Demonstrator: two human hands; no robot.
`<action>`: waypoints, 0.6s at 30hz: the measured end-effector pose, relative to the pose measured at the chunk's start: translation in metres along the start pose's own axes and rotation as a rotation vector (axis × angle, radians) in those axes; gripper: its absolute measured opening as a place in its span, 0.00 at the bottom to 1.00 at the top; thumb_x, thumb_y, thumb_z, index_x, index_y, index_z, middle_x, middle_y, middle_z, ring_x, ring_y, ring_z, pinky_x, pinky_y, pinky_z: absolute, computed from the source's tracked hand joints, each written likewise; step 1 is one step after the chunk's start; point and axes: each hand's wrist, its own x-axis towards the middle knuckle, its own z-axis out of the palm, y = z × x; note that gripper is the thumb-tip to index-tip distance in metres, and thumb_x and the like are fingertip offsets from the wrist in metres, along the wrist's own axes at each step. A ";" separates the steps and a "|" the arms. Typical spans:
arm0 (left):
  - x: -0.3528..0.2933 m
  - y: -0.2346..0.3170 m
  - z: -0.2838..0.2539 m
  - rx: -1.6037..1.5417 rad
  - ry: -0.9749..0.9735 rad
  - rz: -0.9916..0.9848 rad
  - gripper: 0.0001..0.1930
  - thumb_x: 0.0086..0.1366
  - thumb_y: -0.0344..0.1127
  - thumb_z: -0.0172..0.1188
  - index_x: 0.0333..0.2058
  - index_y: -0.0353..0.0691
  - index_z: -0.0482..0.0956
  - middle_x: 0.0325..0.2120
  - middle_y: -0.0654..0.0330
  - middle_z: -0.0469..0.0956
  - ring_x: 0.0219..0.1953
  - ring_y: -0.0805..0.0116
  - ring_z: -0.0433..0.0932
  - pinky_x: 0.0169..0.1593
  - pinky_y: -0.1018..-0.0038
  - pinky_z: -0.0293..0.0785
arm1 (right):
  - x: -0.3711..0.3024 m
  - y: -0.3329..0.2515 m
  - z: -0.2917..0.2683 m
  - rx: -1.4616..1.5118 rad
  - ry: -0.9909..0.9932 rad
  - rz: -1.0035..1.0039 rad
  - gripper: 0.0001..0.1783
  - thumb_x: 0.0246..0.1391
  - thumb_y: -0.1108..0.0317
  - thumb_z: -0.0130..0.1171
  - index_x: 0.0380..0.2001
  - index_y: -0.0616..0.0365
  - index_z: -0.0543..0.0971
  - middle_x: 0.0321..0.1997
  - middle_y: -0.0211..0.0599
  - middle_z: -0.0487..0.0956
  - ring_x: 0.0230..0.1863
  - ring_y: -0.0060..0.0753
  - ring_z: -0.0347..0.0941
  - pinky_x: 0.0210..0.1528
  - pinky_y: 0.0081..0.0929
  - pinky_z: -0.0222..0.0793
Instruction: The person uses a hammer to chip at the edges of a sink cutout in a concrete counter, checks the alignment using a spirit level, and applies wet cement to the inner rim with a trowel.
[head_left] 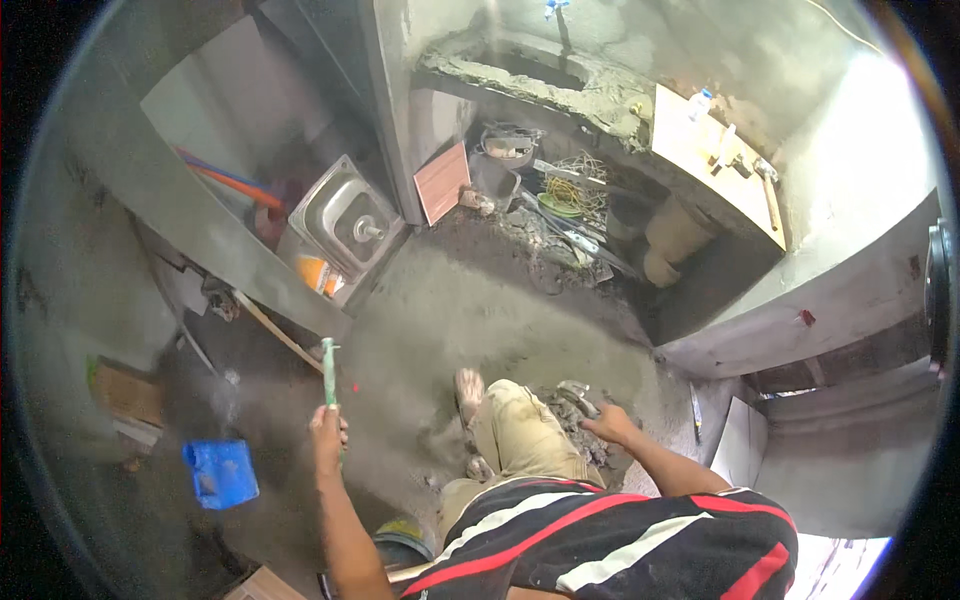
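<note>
My left hand (328, 432) is closed around a slim pale-green bar (330, 374), held upright to the left of my legs. Its top end looks slightly wider; its exact kind is unclear. On the other side, my right hand (606, 424) grips a hammer (576, 394) by the handle, the metal head pointing left and away from me. Beneath the hammer, broken rubble (594, 448) lies on the grey floor (420, 310) beside my knee.
A steel sink (350, 225) leans by the left wall opening. Ahead, a rough concrete counter (600, 100) carries a pale board (690, 140) with another hammer (770, 195). Buckets, wires and tools fill the space beneath. A blue plastic container (222, 474) lies left.
</note>
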 end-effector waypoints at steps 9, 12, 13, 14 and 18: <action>0.199 0.262 0.085 -0.235 -0.235 0.128 0.13 0.76 0.45 0.51 0.45 0.42 0.76 0.25 0.70 0.72 0.20 0.84 0.68 0.22 0.83 0.65 | 0.211 -0.198 -0.083 0.525 -0.114 -0.041 0.20 0.60 0.52 0.56 0.37 0.62 0.79 0.27 0.40 0.82 0.23 0.31 0.77 0.29 0.34 0.74; 0.271 0.376 0.132 -0.259 -0.356 0.326 0.13 0.76 0.46 0.52 0.48 0.43 0.75 0.27 0.69 0.73 0.22 0.84 0.70 0.23 0.84 0.67 | 0.258 -0.258 -0.157 0.627 -0.160 -0.085 0.21 0.62 0.52 0.55 0.32 0.62 0.78 0.23 0.37 0.79 0.20 0.29 0.74 0.24 0.31 0.71; 0.301 0.408 0.150 -0.248 -0.420 0.376 0.14 0.76 0.46 0.52 0.49 0.43 0.75 0.27 0.69 0.73 0.23 0.84 0.71 0.24 0.85 0.68 | 0.271 -0.274 -0.183 0.643 -0.161 -0.066 0.21 0.62 0.52 0.55 0.32 0.62 0.78 0.23 0.37 0.79 0.20 0.29 0.74 0.24 0.31 0.71; 0.323 0.443 0.174 -0.280 -0.473 0.379 0.14 0.76 0.46 0.53 0.49 0.43 0.74 0.27 0.69 0.73 0.23 0.83 0.72 0.25 0.84 0.68 | 0.286 -0.286 -0.210 0.647 -0.147 -0.047 0.20 0.62 0.52 0.56 0.37 0.62 0.78 0.25 0.38 0.80 0.23 0.29 0.75 0.27 0.32 0.72; 0.382 0.563 0.262 -0.354 -0.647 0.381 0.12 0.76 0.44 0.52 0.49 0.42 0.73 0.29 0.67 0.75 0.24 0.81 0.73 0.25 0.82 0.70 | 0.324 -0.319 -0.313 0.726 0.007 -0.050 0.19 0.61 0.59 0.58 0.47 0.63 0.78 0.27 0.37 0.80 0.29 0.25 0.76 0.32 0.29 0.73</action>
